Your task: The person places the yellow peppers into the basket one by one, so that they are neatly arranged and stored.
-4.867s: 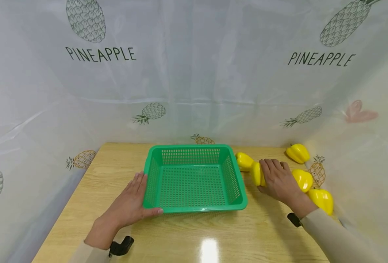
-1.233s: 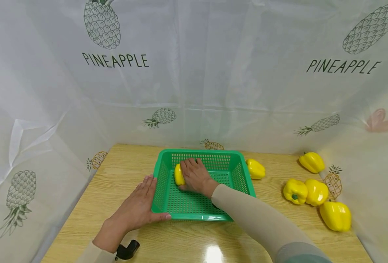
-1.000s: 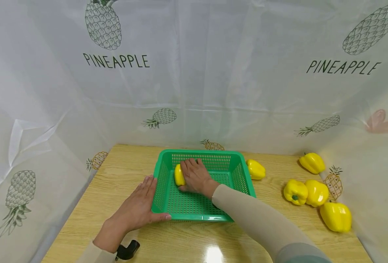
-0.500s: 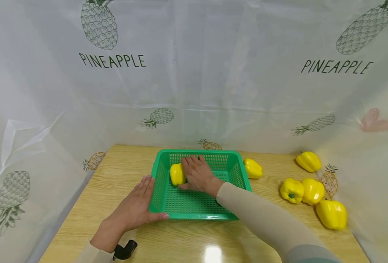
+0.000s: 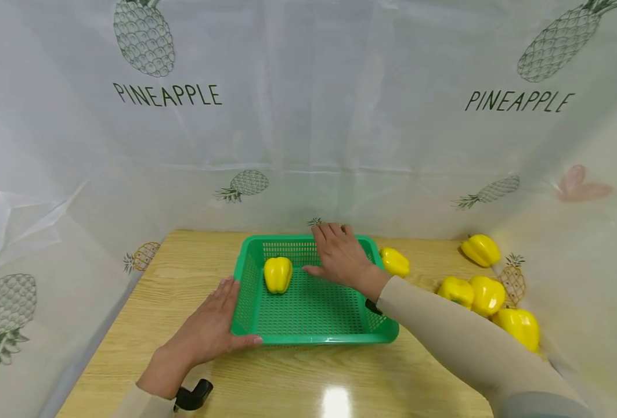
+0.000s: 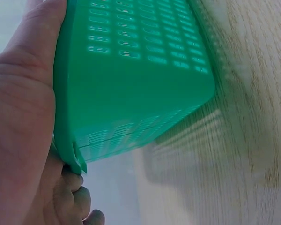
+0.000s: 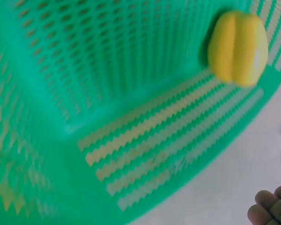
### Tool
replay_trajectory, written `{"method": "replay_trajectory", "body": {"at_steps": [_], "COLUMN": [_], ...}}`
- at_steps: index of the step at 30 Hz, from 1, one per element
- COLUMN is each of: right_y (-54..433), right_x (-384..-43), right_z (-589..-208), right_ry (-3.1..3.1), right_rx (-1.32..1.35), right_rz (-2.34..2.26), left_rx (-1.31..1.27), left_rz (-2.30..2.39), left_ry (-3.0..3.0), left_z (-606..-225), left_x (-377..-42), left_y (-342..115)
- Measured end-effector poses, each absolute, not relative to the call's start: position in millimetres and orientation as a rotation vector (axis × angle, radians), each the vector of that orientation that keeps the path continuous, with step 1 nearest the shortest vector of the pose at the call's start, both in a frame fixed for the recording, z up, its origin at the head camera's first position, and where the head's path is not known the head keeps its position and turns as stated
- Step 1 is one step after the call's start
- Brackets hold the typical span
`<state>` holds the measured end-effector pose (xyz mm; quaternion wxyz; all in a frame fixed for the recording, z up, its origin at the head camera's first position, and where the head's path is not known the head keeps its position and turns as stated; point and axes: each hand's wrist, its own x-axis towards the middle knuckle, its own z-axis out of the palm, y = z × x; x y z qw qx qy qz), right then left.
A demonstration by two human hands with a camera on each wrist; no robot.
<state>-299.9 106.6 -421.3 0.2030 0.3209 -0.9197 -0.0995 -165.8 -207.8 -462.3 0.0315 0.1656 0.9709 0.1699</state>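
Note:
A yellow bell pepper (image 5: 278, 274) lies in the back left part of a green plastic basket (image 5: 313, 339). My left hand (image 5: 207, 325) rests against the basket's near left corner, its fingers straight along the left side and the thumb on the front rim. The left wrist view shows the palm (image 6: 18, 112) at the rim. Over the basket's back right part is my right hand (image 5: 342, 258), holding nothing, with the thumb spread from the fingers. In the right wrist view its fingertips (image 7: 271, 206) appear at the lower right, apart from the pepper (image 7: 239, 49).
Another yellow pepper (image 5: 394, 262) sits just right of the basket. Further right are several more, one pepper (image 5: 480, 251) at the back and others, such as this pepper (image 5: 518, 326), partly behind my right sleeve. A pineapple-print sheet (image 5: 308, 133) encloses the wooden table (image 5: 266, 383).
My right hand brought a yellow pepper from the right side into the basket, let go of it, and has lifted away up and to the right. The left hand has stayed at the corner.

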Motion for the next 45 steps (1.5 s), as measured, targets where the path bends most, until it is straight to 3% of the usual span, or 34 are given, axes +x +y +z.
{"method": "replay_trajectory", "body": {"at_steps": [10, 21, 35, 45], "right_y": [193, 273, 286, 280], "right_x": [-309, -309, -316, -315], "right_z": [-407, -439, -490, -498], "right_ry": [-2.381, -2.439, -2.735, -2.769], "right_rx": [0.83, 0.723, 0.701, 0.706], "right_rz": [-0.169, -0.184, -0.263, -0.313], "left_rx": [0.51, 0.487, 0.459, 0.464], "left_rz": [0.527, 0.555, 0.6, 0.613], "left_ry": [2.984, 2.98, 2.944, 2.947], "left_z": [-461, -461, -458, -459], "left_x": [-168, -167, -165, -165], "left_y": [-207, -212, -211, -208]}}
